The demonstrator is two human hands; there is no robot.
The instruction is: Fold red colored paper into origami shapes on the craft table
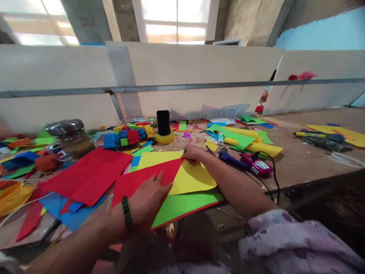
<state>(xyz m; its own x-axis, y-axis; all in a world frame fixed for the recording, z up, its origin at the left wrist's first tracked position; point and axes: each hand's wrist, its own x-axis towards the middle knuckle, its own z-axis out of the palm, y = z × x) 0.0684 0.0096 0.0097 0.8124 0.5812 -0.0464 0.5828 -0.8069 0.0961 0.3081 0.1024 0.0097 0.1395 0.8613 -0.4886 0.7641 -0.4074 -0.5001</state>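
left hand (149, 196) pressed flat, fingers spread, on folded red paper (142, 179); right hand (192, 153) pinching its far corner over yellow sheet (191, 177) and green sheet (182, 205) at the table (299, 160) near edge; glue gun (251, 163) just right.

1. Matt, smooth paper: red sheet (142, 180) under left hand (148, 198), folded to a point.
2. Same matt paper: yellow sheet (194, 179) under right hand (192, 153); green sheet (185, 203) below.
3. Worn, rough wood: table (299, 160), scuffed and dusty.
4. Clear glass with brushed metal lid: jar (70, 139).
5. Glossy black glass face: phone (163, 122).
6. Shiny purple plastic: glue gun (256, 165).
7. Soft, matt foam-like finish: coloured blocks (128, 136).
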